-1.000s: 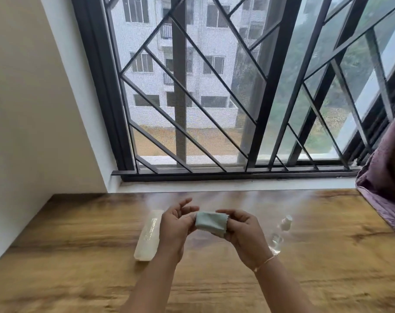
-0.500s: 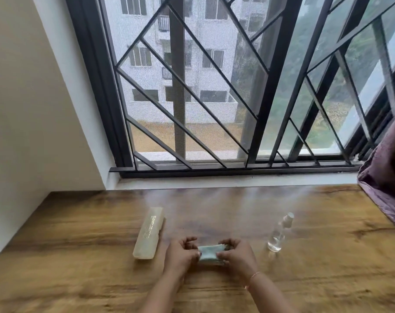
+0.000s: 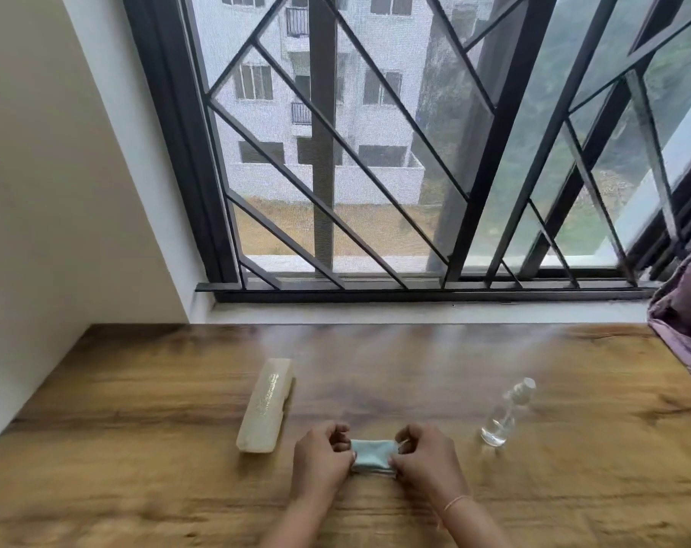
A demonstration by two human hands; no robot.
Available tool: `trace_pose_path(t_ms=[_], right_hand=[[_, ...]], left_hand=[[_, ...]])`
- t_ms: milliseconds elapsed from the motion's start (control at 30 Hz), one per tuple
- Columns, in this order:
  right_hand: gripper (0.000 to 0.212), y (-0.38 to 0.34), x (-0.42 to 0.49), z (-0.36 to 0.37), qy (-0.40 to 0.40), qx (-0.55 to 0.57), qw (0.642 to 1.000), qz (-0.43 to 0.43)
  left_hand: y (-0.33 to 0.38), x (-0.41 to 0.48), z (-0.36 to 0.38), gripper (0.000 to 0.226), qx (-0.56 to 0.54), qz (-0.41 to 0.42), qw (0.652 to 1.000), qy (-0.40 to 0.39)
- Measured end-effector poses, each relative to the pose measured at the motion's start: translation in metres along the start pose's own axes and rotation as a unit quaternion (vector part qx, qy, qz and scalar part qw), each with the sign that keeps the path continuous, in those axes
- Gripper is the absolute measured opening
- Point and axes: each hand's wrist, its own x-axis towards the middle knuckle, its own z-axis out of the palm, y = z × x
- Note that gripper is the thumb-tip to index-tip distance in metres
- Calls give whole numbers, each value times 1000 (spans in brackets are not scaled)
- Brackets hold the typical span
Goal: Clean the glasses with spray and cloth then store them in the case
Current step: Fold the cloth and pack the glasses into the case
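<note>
A folded pale green cloth [image 3: 371, 457] lies on the wooden table [image 3: 138, 409] between my hands. My left hand [image 3: 323, 460] pinches its left end and my right hand [image 3: 425, 457] pinches its right end. A closed cream glasses case [image 3: 265, 406] lies to the left of my left hand, pointing away from me. A small clear spray bottle [image 3: 506, 412] with a white cap stands to the right of my right hand. No glasses are visible.
A white wall [image 3: 39, 191] runs along the table's left side. A barred window [image 3: 415, 152] over a white sill stands behind the table. A purple cloth [image 3: 688, 310] hangs over the table's far right corner.
My hands came down from mid-air to the tabletop with the cloth, which is now folded smaller and resting on the wood. The case and bottle stayed put.
</note>
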Motion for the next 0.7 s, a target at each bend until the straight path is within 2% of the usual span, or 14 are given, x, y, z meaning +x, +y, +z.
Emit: trace_pose_path(t_ms=[67, 133, 200, 267, 300, 367, 433, 567, 700], right_hand=[[17, 1, 1, 0, -12, -10, 1000, 5], [18, -2, 5, -1, -23, -48, 999, -6], [22, -13, 11, -3, -10, -96, 995, -38], [26, -29, 19, 0, 15, -112, 989, -99], [25, -38, 23, 4, 20, -111, 983, -144], [26, -58, 32, 15, 11, -115, 965, -234], [30, -80, 40, 30, 5, -147, 930, -338], [41, -114, 57, 60, 2, -245, 801, -546], [44, -131, 74, 77, -100, -359, 710, -598]], left_hand=[[-1, -3, -2, 20, 11, 29, 998, 45], [-4, -8, -7, 18, 13, 75, 988, 133], [-14, -10, -12, 37, 51, 121, 961, 243], [-25, -9, -16, 55, 107, 121, 922, 352], [-28, -8, -21, 66, 116, 108, 909, 386], [-35, -2, -28, 88, 110, 85, 903, 407], [-41, 3, -32, 107, 109, 66, 911, 393], [-48, 9, -37, 124, 50, 36, 943, 326], [-48, 15, -40, 121, -27, 30, 949, 313]])
